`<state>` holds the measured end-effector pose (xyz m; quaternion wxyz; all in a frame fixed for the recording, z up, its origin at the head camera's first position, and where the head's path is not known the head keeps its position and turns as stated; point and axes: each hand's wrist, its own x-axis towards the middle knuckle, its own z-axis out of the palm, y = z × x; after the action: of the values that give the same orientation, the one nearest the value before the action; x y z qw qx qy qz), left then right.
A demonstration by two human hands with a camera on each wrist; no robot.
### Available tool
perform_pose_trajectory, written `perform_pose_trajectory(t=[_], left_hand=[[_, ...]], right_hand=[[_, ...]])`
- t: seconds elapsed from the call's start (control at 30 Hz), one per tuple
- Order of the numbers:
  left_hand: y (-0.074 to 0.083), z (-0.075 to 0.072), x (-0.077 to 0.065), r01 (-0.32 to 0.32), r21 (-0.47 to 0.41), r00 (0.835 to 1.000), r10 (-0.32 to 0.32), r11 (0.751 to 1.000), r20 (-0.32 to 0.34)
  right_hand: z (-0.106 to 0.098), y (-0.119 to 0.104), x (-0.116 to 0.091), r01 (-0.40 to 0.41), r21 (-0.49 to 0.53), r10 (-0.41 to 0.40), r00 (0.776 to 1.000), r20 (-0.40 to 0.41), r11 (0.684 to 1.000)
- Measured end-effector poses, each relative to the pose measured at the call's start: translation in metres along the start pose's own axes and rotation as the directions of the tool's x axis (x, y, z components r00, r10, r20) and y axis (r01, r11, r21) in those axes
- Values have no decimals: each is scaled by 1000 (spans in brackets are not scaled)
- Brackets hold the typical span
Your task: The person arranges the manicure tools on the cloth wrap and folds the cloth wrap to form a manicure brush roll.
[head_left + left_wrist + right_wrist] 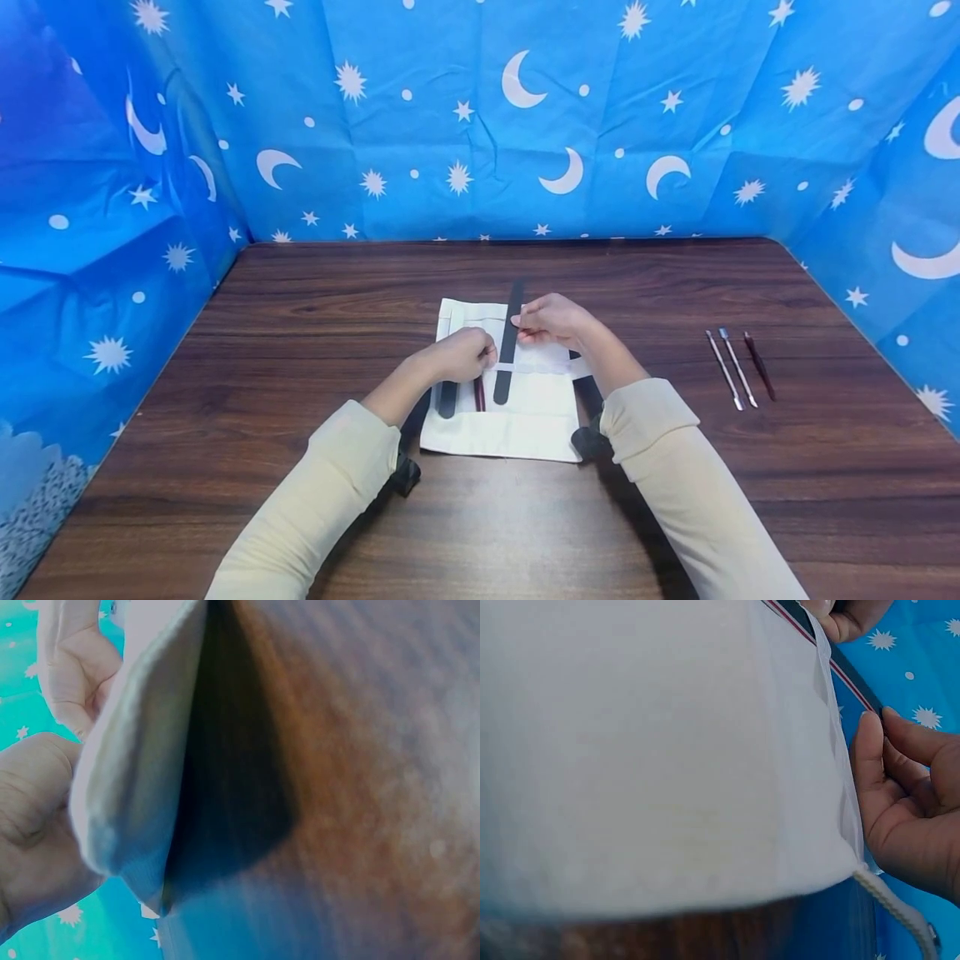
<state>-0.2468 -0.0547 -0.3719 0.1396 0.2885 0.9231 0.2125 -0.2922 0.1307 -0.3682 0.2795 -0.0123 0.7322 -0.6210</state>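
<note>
A cream fabric roll-up case (525, 433) lies unfolded on the table. My right hand (557, 320) pinches a black nail file (506, 354) between thumb and finger; the right wrist view shows the file's pinkish core along its edge (853, 684). The file slants across the case, its lower part passing at a white elastic band (536, 367). My left hand (461, 355), fingers curled, pinches the band left of the file. Below the left hand, another black nail file (447, 402) and a dark red stick-like tool (479, 395) lie on the case, their upper parts hidden.
Two metal cuticle tools (724, 371) and a dark red-handled tool (760, 367) lie on the wooden table (300, 333) to the right. A cord (892, 907) hangs from the case edge. Blue cloth (450, 100) with moons and stars stands behind the table and at its sides.
</note>
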Motion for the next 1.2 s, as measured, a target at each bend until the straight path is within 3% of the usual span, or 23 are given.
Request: perform_pose_trajectory(t=[0.27, 0.47, 0.63, 1.2], left_hand=[[1, -1, -1, 10, -11, 1000, -10, 1000, 8], [0, -1, 0, 3, 0, 1000, -3, 1000, 8], [0, 0, 0, 5, -3, 1000, -5, 1000, 10], [2, 0, 0, 22, 0, 1000, -22, 1000, 9]], right_hand=[[1, 4, -1, -15, -16, 16, 999, 42, 1000], [8, 1, 0, -110, -113, 124, 985, 124, 988], [11, 0, -1, -165, -105, 179, 973, 144, 981], [11, 3, -5, -193, -91, 199, 977, 70, 977]])
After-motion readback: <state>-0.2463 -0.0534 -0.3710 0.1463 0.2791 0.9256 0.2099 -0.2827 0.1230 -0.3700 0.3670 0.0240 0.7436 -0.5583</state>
